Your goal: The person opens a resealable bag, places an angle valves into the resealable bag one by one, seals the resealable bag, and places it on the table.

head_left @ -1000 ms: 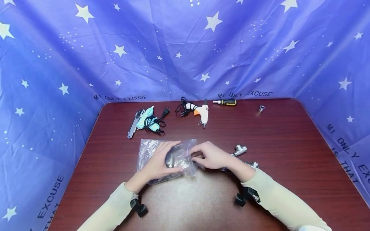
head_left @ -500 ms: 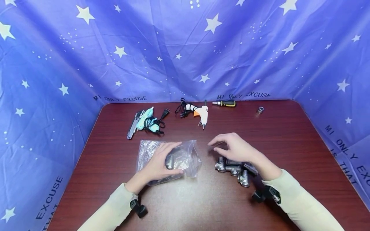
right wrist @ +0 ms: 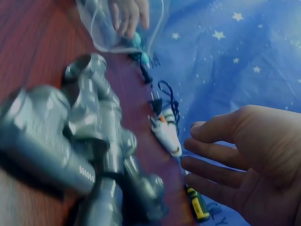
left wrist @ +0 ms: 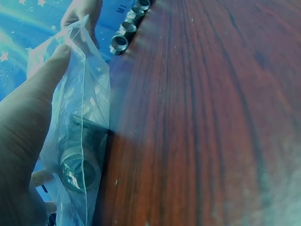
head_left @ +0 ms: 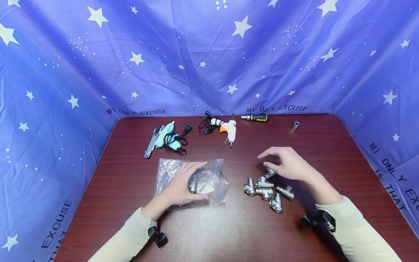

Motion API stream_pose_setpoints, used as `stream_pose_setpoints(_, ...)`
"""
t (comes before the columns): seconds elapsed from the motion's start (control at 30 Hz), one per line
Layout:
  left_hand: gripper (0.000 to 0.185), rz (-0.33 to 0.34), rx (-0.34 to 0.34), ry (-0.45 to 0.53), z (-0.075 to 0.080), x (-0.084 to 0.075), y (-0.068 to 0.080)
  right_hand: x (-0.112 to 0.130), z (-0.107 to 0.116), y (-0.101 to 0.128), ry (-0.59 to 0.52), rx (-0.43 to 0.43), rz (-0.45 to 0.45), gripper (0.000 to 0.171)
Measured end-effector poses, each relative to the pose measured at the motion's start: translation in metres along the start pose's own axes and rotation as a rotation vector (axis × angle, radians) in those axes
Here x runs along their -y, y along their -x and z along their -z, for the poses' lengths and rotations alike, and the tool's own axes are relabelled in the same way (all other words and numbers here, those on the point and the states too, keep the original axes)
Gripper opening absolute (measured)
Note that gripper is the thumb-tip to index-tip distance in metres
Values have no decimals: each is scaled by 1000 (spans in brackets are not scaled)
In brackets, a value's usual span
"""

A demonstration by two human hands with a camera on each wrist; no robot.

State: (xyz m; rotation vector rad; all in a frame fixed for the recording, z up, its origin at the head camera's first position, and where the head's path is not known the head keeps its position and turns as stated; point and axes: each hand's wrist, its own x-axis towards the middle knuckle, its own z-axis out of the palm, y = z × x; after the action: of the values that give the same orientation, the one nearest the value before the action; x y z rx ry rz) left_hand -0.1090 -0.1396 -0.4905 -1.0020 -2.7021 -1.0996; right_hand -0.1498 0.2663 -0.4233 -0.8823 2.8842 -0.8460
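Note:
A clear zip plastic bag (head_left: 216, 178) lies on the table with its mouth toward the right. My left hand (head_left: 183, 182) holds it from the left, thumb along the near side and fingers across the far side. Inside the bag a metal fitting (left wrist: 77, 169) shows through the film. My right hand (head_left: 289, 163) hovers with nothing in it, fingers loosely bent and apart from the thumb, above a group of several shiny metal tee pipe fittings (head_left: 264, 193). One fitting (head_left: 270, 173) lies partly hidden under its thumb.
Toward the back left lie a utility knife (head_left: 153, 142) and a light blue glue gun (head_left: 165, 134) with its black cord. Farther right are a white glue gun (head_left: 230, 130), a black-and-yellow screwdriver (head_left: 258, 117) and a small metal socket-like piece (head_left: 295, 125). A starry blue cloth (head_left: 203, 80) borders the table.
My right hand has withdrawn from the bag's mouth and moved right, over the metal fittings, uncovering more of them. My left hand stays on the bag.

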Motion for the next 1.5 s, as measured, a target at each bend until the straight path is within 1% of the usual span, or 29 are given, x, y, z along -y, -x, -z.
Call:
stream_pose_setpoints(0.1, 110, -3, 1, -3, 0, 0, 0, -7, 3, 5, 22, -14, 16, 27)
stream_pose_setpoints(0.2, 110, 2, 4, -5, -1, -1, 1, -14, 5, 9, 41, -4, 38, 28)
stream_pose_setpoints(0.33, 110, 14, 10, -2, 0, -2, 1, -22, 10, 15, 51, 28, 20, 30)
stream_pose_setpoints(0.47, 111, 2, 10, -6, 0, -3, 1, -28, 13, 20, 55, 60, 0, 31)
stream_pose_setpoints(0.77, 114, -10, 14, -13, -1, -2, 1, -34, 6, 26, 19, 117, 61, 33)
stream_pose_setpoints(0.93, 116, -15, 16, -19, -1, -2, 1, -37, 1, 29, -50, 145, 61, 38)
stream_pose_setpoints(1.0, 116, -12, 20, -23, -1, -2, 1, -39, -1, 30, -68, 143, 53, 40)
stream_pose_setpoints(1.1, 117, -8, 30, -29, 0, -2, 0, -42, -3, 31, -63, 138, 36, 39)
stream_pose_setpoints(1.33, 115, -33, 38, -45, 0, -2, -1, -44, -4, 31, -13, 130, -3, 34)
stream_pose_setpoints(1.4, 114, -37, 40, -47, -1, -1, 0, -44, -5, 31, 2, 113, -7, 34)
stream_pose_setpoints(1.5, 114, -33, 43, -44, -1, 0, 1, -41, -7, 29, 10, 53, -17, 35)
